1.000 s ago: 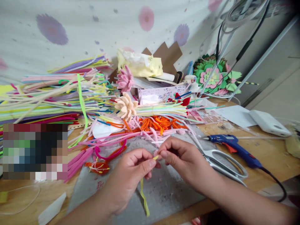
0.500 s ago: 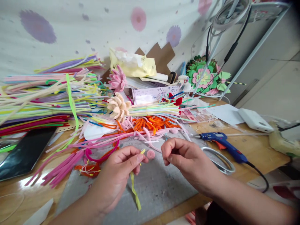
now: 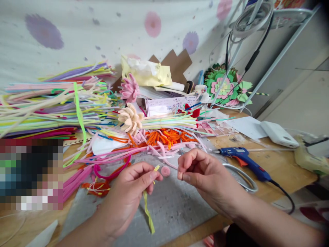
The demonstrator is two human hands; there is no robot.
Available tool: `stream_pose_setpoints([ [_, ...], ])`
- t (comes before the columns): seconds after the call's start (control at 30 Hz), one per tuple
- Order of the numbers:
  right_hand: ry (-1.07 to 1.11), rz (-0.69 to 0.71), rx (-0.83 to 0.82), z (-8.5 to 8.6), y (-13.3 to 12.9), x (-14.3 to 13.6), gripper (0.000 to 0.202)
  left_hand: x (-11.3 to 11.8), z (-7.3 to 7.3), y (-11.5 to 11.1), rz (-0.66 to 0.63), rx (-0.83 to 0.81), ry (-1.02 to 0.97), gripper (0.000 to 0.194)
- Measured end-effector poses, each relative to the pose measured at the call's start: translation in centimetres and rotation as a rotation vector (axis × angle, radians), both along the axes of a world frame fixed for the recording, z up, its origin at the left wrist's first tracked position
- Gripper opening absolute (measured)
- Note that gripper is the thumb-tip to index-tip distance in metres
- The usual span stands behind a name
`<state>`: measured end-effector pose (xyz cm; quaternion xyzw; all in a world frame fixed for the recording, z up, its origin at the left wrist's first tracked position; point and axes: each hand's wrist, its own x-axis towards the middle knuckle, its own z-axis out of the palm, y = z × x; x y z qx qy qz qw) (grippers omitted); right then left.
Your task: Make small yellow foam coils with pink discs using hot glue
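Note:
My left hand (image 3: pixel 135 190) pinches a thin yellow-green strip (image 3: pixel 148 214), whose lower end hangs over the grey mat (image 3: pixel 180 212); its pale yellow tip pokes up between thumb and forefinger. To the right, apart from it, my right hand (image 3: pixel 203 176) has thumb and fingertips pressed together; whatever they hold, if anything, is too small to make out. Between the hands, on the mat, lies a small pink coil (image 3: pixel 165 171). Just behind are pink stems and a heap of orange pieces (image 3: pixel 167 136).
Bundles of coloured pipe cleaners (image 3: pixel 51 106) fill the left. A beige fuzzy flower (image 3: pixel 130 119) and a pink one (image 3: pixel 130 88) stand mid-back. At right lie a blue glue gun (image 3: pixel 244 159), a silver ring-shaped item (image 3: pixel 244 178) and a white box (image 3: pixel 279 133).
Both hands keep nearly the same places, and the strip still hangs from my left hand. My right hand's fingers have shifted slightly. A blurred block now covers the dark panel at left.

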<state>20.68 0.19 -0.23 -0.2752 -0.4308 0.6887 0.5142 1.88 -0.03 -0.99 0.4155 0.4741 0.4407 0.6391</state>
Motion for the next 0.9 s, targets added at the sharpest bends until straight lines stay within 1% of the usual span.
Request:
stream_pose_setpoints([
  [0.13,-0.084,-0.062,0.062,0.3,0.06,-0.04,0.022,-0.07,0.03,-0.11,0.0,0.008,-0.015,0.01],
  [0.2,-0.106,-0.074,0.057,0.27,0.08,-0.02,0.021,-0.02,0.06,-0.15,0.004,0.007,-0.011,0.01],
  [0.47,-0.04,-0.021,-0.02,-0.13,0.14,0.15,0.015,0.02,0.02,-0.19,-0.004,0.003,-0.01,0.009],
  [0.6,0.007,0.026,-0.031,0.08,0.07,0.24,0.011,-0.07,0.05,-0.13,-0.015,-0.004,-0.008,0.011],
  [0.73,0.01,0.02,-0.047,0.37,-0.13,0.37,0.01,-0.08,-0.03,-0.04,-0.017,-0.025,-0.007,0.011],
  [0.9,0.016,0.046,-0.17,0.54,-0.3,0.49,0.01,-0.13,-0.07,-0.07,-0.003,-0.027,0.004,0.011],
])
